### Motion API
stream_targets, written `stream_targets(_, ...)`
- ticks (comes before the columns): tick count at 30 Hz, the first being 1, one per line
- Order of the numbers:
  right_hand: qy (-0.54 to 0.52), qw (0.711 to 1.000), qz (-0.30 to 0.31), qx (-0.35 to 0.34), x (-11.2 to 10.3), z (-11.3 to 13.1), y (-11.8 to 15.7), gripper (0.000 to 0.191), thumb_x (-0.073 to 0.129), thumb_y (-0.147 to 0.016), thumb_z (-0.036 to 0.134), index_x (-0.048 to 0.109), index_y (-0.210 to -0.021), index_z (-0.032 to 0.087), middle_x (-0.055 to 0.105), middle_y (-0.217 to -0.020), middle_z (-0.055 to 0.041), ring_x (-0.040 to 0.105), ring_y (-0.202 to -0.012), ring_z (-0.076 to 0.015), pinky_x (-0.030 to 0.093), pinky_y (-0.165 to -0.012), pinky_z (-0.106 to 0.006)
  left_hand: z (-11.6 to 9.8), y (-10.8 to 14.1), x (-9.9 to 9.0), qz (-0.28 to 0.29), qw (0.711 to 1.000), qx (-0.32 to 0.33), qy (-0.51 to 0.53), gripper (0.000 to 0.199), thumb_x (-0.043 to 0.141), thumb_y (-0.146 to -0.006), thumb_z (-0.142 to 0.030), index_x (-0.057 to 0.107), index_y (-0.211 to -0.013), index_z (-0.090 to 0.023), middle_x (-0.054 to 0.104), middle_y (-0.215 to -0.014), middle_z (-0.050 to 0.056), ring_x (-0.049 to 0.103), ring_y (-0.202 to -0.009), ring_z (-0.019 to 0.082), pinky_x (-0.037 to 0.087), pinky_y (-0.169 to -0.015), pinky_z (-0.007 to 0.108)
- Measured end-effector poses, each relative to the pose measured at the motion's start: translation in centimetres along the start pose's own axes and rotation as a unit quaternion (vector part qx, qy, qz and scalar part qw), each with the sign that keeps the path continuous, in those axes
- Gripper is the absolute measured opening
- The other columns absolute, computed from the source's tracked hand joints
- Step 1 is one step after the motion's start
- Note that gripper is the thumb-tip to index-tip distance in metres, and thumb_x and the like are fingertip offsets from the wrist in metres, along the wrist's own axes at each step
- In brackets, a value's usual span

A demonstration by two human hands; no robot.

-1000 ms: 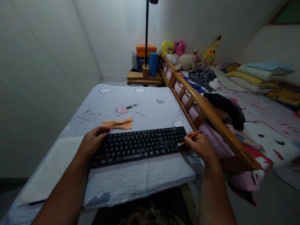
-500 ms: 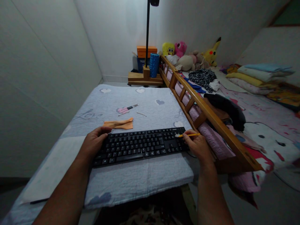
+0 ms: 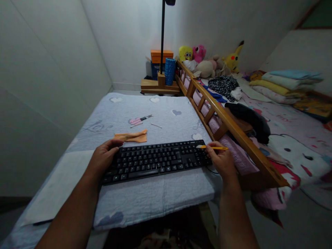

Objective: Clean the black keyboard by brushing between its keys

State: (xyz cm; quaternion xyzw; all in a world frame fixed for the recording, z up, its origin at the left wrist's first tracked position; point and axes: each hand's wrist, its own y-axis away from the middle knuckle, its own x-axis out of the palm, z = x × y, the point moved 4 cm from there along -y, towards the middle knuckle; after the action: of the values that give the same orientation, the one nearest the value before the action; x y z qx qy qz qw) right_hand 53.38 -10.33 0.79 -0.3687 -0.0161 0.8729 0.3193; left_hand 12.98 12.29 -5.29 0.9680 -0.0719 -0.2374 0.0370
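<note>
A black keyboard [image 3: 153, 160] lies on the cloth-covered table, slightly slanted. My left hand [image 3: 105, 155] grips its left end, thumb near the top corner and the other fingers at the far edge. Between thumb and fingers of my right hand [image 3: 220, 159] is a small yellow brush [image 3: 218, 148], its white bristles over the number keys at the keyboard's right end. Just behind the keyboard lies an orange cloth [image 3: 135, 136]. Farther back are a cotton swab [image 3: 156, 125] and a slim tool with a black middle [image 3: 143, 118], beside another thin stick.
A wooden bed rail [image 3: 218, 109] runs close along the table's right side. Beyond it are plush toys [image 3: 206, 69], clothes and folded bedding [image 3: 290, 83]. A lamp pole on a wooden base [image 3: 158, 86], a blue roller [image 3: 169, 71] and an orange box [image 3: 162, 56] stand at the back.
My right hand has moved a little to the right with the brush, whose bristles are now nearer the keyboard's right edge. My left hand stays on the keyboard.
</note>
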Motion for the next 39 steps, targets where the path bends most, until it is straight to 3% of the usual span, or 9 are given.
stream_targets(5, 0.037, 0.999, -0.007, -0.010, 0.9, 0.1, -0.5, 0.029, 0.053, -0.091, 0.047, 0.066, -0.084, 0.022, 0.072, -0.079, -0.0055, 0.068, -0.073, -0.0230, 0.047, -0.067, -0.032, 0.1, -0.1, 0.1, 0.006, 1.000, -0.004, 0.001, 0.039, 0.061, -0.067, -0.036, 0.074, -0.101, -0.022, 0.076, -0.105, 0.003, 0.068, -0.095, 0.024, 0.053, -0.092, 0.034)
stream_targets(12, 0.090, 0.995, 0.039, 0.006, -1.2, -0.3, 0.3, 0.028, 0.052, -0.087, 0.040, 0.060, -0.066, 0.024, 0.068, -0.065, -0.0039, 0.065, -0.066, -0.0219, 0.043, -0.062, -0.030, -0.2, -0.1, 0.1, 0.007, 1.000, -0.007, -0.009, 0.038, 0.061, -0.066, -0.035, 0.073, -0.100, -0.022, 0.076, -0.109, 0.004, 0.067, -0.104, 0.027, 0.050, -0.100, 0.036)
stream_targets(16, 0.051, 0.999, 0.007, 0.012, -1.2, -0.4, 0.3, 0.028, 0.054, -0.091, 0.045, 0.064, -0.075, 0.023, 0.070, -0.068, -0.0038, 0.068, -0.069, -0.0227, 0.046, -0.064, -0.031, -0.3, 0.1, 0.1, 0.022, 1.000, -0.012, -0.009, 0.039, 0.061, -0.070, -0.035, 0.072, -0.104, -0.020, 0.075, -0.114, 0.005, 0.066, -0.106, 0.027, 0.047, -0.105, 0.039)
stream_targets(21, -0.009, 1.000, -0.013, 0.013, 0.4, -1.0, -0.4, 0.032, 0.053, -0.094, 0.051, 0.066, -0.088, 0.022, 0.074, -0.080, -0.0061, 0.070, -0.074, -0.0235, 0.049, -0.066, -0.031, -0.3, 0.1, 0.1, 0.024, 1.000, -0.015, 0.001, 0.040, 0.060, -0.071, -0.033, 0.071, -0.107, -0.019, 0.074, -0.117, 0.006, 0.065, -0.107, 0.027, 0.046, -0.106, 0.041)
stream_targets(25, 0.011, 1.000, 0.018, 0.015, 0.5, -1.6, -0.3, 0.033, 0.051, -0.095, 0.051, 0.065, -0.085, 0.023, 0.073, -0.077, -0.0060, 0.070, -0.072, -0.0235, 0.049, -0.065, -0.032, -0.2, 0.0, 0.1, 0.023, 0.999, -0.023, -0.013, 0.040, 0.060, -0.070, -0.034, 0.071, -0.106, -0.019, 0.074, -0.116, 0.006, 0.065, -0.108, 0.027, 0.045, -0.105, 0.040)
stream_targets(32, 0.034, 0.993, 0.102, 0.039, -1.8, -1.7, 1.1, 0.036, 0.050, -0.095, 0.048, 0.062, -0.072, 0.023, 0.067, -0.064, -0.0022, 0.065, -0.064, -0.0205, 0.046, -0.061, -0.030, -0.2, 0.1, 0.2, 0.019, 0.999, -0.027, -0.015, 0.039, 0.060, -0.071, -0.035, 0.071, -0.106, -0.021, 0.074, -0.111, 0.004, 0.066, -0.100, 0.025, 0.048, -0.099, 0.037)
stream_targets(35, 0.027, 0.996, 0.077, 0.038, -2.5, -1.1, 1.0, 0.035, 0.051, -0.094, 0.046, 0.059, -0.069, 0.023, 0.065, -0.062, -0.0016, 0.064, -0.062, -0.0195, 0.046, -0.061, -0.030, -0.1, 0.1, 0.2, 0.021, 0.999, -0.030, -0.013, 0.038, 0.061, -0.071, -0.034, 0.072, -0.106, -0.022, 0.074, -0.109, 0.002, 0.067, -0.097, 0.024, 0.051, -0.094, 0.035)
stream_targets(39, 0.001, 1.000, 0.002, 0.025, -2.0, -1.0, 0.2, 0.033, 0.053, -0.095, 0.050, 0.064, -0.082, 0.021, 0.070, -0.074, -0.0039, 0.066, -0.066, -0.0200, 0.049, -0.064, -0.030, -0.2, 0.1, 0.1, 0.019, 0.999, -0.022, -0.019, 0.037, 0.061, -0.073, -0.034, 0.072, -0.106, -0.021, 0.075, -0.112, 0.003, 0.067, -0.099, 0.025, 0.050, -0.098, 0.036)
